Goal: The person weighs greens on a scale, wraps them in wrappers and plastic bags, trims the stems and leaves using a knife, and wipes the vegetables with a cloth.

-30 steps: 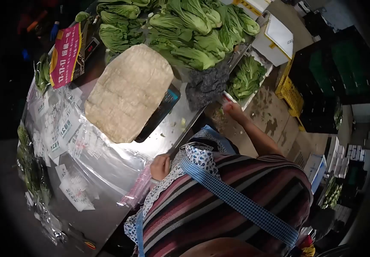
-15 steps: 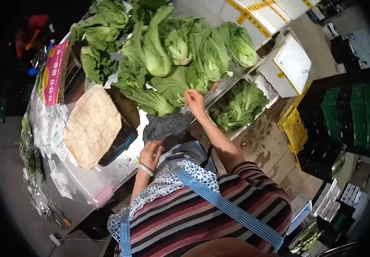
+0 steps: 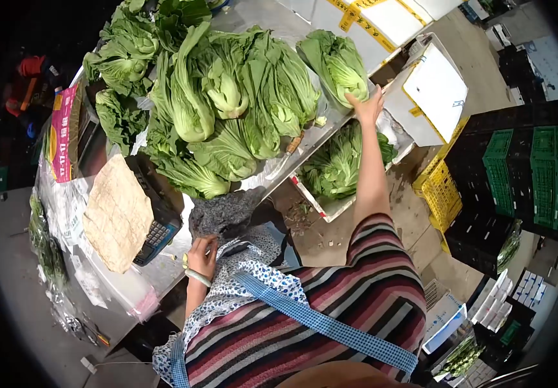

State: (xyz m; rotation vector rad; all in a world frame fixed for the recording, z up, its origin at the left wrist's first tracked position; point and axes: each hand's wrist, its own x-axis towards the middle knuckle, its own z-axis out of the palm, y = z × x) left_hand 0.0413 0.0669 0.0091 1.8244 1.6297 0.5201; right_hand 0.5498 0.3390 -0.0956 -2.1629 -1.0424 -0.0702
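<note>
My right hand (image 3: 367, 105) reaches out over the table's right edge, its fingers spread at the pale stem end of a leafy green head (image 3: 340, 68). Whether it grips the head cannot be told. My left hand (image 3: 202, 255), with a bangle at the wrist, is near my apron beside a dark grey cloth (image 3: 222, 213), fingers curled; what they hold, if anything, is hidden. More leafy heads (image 3: 227, 97) are piled on the metal table (image 3: 321, 132). A knife with a wooden handle (image 3: 294, 144) lies at the table edge.
A beige slab (image 3: 118, 216) covers part of a scale (image 3: 158, 236) at the left. Plastic bags (image 3: 65, 213) lie beyond. Below the table's right edge is a white box of greens (image 3: 337, 161). Foam boxes (image 3: 437, 90), a yellow crate (image 3: 442, 194) and green crates (image 3: 553, 171) stand right.
My right hand has moved from the cloth and pile out to the separate leafy head at the right. My left hand's fingers have curled in more. The view has shifted, and the knife shows more fully.
</note>
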